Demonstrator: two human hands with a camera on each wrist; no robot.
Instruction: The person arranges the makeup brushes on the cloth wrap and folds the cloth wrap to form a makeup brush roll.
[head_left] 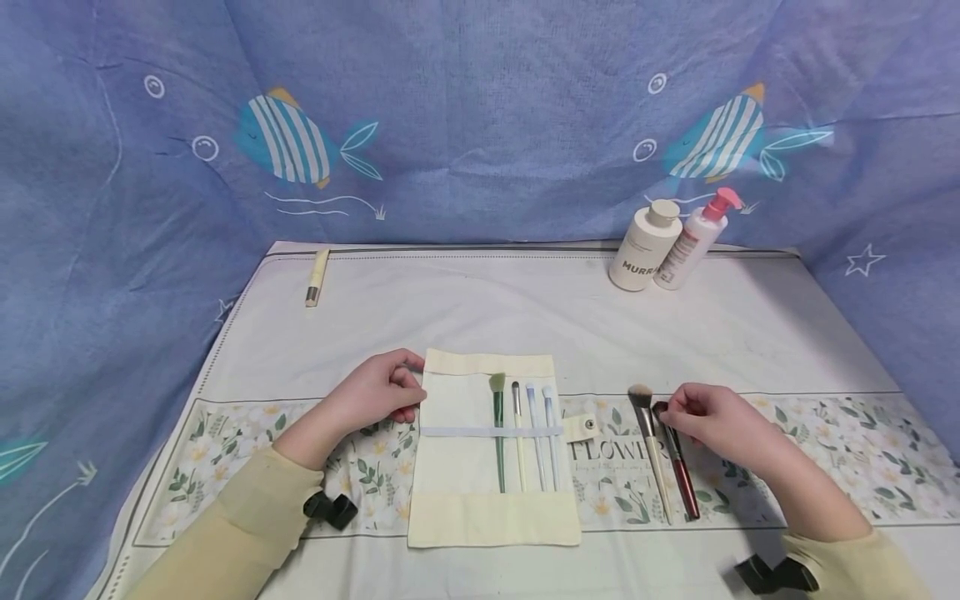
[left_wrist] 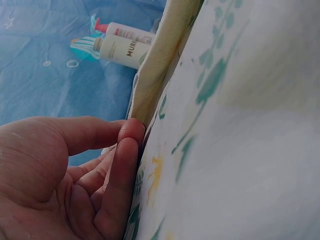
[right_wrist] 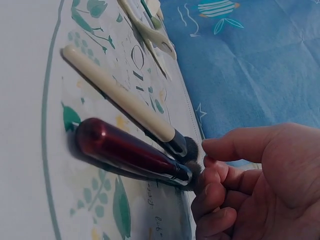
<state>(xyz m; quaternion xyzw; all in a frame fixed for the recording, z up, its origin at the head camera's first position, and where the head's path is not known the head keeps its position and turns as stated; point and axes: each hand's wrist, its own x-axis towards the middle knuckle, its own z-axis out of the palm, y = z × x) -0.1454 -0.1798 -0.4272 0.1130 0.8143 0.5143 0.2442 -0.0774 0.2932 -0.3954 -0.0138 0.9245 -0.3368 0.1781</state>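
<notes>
A cream cloth brush roll (head_left: 457, 467) lies unfolded, with several slim makeup brushes (head_left: 519, 450) tucked under its pale elastic strap. My left hand (head_left: 382, 387) pinches its left edge near the top; in the left wrist view, thumb and forefinger meet at the fabric edge. Right of the roll lie two larger makeup brushes side by side, one with a cream handle (right_wrist: 117, 92) and one with a dark red handle (right_wrist: 125, 150). My right hand (head_left: 708, 421) is at the bristle end of the red one, fingers loosely bent, thumb beside the bristles in the right wrist view.
Two bottles stand at the back right, a white one with a cap (head_left: 645, 250) and a pump bottle (head_left: 690, 250) with a pink top. A short cream stick (head_left: 318, 275) with a dark band lies back left. The roll's snap tab (head_left: 579, 427) sticks out rightward. Blue fish-print cloth (head_left: 480, 125) hangs behind.
</notes>
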